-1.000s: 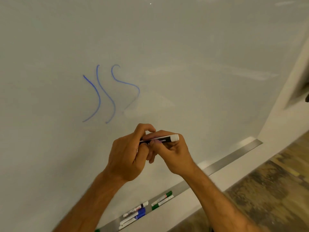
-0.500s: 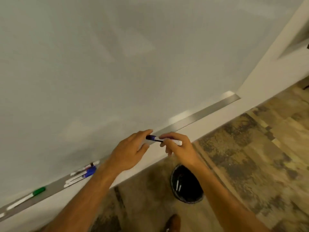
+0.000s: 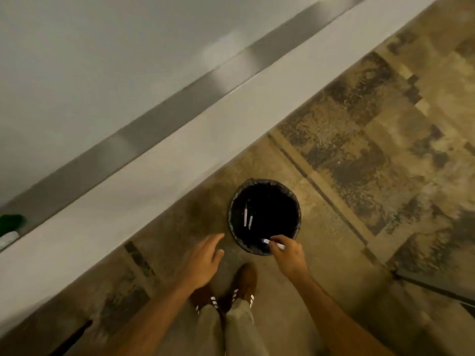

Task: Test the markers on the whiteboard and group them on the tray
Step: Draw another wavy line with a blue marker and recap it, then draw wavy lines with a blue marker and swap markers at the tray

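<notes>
Pinching marker [image 3: 273,243] in right hand [image 3: 288,255], grip closed on barrel, over near rim of black bin [image 3: 295,201]; two markers [image 3: 247,215] already inside. Left hand [image 3: 203,263] open, empty. Probably binning a dud: centre over opening, release clean, avoid rim bounce. Tray [image 3: 154,122] above, green marker [image 3: 11,222] at far left.

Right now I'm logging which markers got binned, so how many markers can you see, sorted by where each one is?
In the bin: 2
In the right hand: 1
On the tray: 1, green cap
Total: 4
</notes>
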### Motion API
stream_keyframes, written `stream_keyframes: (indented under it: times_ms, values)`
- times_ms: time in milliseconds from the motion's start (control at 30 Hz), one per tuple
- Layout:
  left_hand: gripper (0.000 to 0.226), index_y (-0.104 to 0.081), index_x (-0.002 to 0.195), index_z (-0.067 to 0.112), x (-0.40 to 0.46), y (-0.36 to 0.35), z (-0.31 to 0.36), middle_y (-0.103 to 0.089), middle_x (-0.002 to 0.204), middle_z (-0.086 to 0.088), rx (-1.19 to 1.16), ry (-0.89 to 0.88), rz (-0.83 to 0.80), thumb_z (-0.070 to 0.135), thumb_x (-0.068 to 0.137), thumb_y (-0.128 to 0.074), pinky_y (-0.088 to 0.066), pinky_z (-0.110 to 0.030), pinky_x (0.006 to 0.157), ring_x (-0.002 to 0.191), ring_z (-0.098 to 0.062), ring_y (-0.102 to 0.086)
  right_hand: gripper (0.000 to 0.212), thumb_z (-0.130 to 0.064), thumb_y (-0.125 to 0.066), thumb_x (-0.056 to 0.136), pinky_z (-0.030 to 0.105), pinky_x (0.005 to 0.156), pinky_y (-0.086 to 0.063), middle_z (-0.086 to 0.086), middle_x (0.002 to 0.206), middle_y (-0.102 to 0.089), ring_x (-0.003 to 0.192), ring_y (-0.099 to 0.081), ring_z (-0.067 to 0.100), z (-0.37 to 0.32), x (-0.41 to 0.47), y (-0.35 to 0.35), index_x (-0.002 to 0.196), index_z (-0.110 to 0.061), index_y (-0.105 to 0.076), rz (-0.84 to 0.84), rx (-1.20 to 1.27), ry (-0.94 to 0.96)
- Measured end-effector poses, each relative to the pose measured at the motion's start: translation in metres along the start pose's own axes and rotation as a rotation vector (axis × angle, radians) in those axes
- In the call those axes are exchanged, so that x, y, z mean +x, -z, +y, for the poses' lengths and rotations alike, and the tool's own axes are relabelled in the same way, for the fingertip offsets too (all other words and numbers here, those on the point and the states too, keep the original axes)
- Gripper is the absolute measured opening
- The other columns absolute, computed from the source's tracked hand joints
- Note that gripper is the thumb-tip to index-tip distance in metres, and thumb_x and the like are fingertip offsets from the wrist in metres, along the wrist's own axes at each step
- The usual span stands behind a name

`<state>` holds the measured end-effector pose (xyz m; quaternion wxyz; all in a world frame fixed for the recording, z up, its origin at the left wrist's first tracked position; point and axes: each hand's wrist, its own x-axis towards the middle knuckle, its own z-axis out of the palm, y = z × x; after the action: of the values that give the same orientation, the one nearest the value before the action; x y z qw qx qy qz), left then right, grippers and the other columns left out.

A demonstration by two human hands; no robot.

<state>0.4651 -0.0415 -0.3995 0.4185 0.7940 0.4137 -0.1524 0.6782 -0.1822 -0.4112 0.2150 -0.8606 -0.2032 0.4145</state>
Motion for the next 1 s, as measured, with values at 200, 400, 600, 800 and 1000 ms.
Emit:
stream_keyframes:
  times_ms: [200,400,600,800,1000]
  values:
    - [0.053,-0.029,0.154,0.021,0.112,-0.107,-0.055,-0.02,0.164,0.0,0.331,-0.217,-0.023,0.038,0.105,-0.037,-0.018,-0.039,0.121,0.152,-0.017,-0.011,0.029,-0.031,-0.057,0.096,0.041,0.081,-0.055,0.006,0.114,-0.07,0.104,-0.065,0.028,0.107,0.09,-0.087,0.123,-0.024,-0.066,-0.09,-0.21,-0.022]
    - [0.051,-0.034,0.151,0.019,0.165,-0.162,-0.084,-0.014,0.165,-0.009,0.664,-0.346,-0.094,0.037,0.104,-0.039,-0.012,-0.052,0.121,0.153,-0.026,0.001,0.03,-0.031,-0.052,0.098,0.041,0.098,-0.047,0.0,0.121,-0.068,0.116,-0.058,0.027,0.15,0.127,-0.126,0.124,-0.03,-0.066,-0.167,-0.403,0.069]
    - [0.058,-0.021,0.156,0.02,0.159,-0.144,-0.067,-0.015,0.165,-0.007,0.609,-0.326,-0.059,0.032,0.103,-0.044,-0.008,-0.05,0.122,0.153,-0.024,0.001,0.032,-0.028,-0.055,0.098,0.045,0.106,-0.043,0.002,0.127,-0.065,0.129,-0.051,0.028,0.132,0.115,-0.107,0.127,-0.019,-0.064,-0.096,-0.343,0.135]
    - [0.058,-0.018,0.157,0.021,0.091,-0.033,0.007,-0.016,0.165,0.0,0.403,-0.311,0.055,0.034,0.105,-0.04,-0.008,-0.045,0.123,0.153,-0.017,-0.001,0.035,-0.022,-0.056,0.1,0.039,0.117,-0.031,0.003,0.136,-0.063,0.14,-0.042,0.027,0.008,0.056,-0.04,0.134,-0.015,-0.06,-0.072,-0.281,0.363]
    - [0.051,-0.035,0.151,0.019,-0.026,0.101,0.078,-0.035,0.158,-0.001,0.256,-0.266,0.207,0.03,0.103,-0.045,-0.022,-0.047,0.121,0.15,-0.019,-0.021,0.021,-0.013,-0.055,0.098,0.04,0.098,-0.048,0.01,0.112,-0.071,0.113,-0.06,0.028,-0.157,-0.062,0.035,0.114,-0.009,-0.068,-0.085,-0.241,0.613]
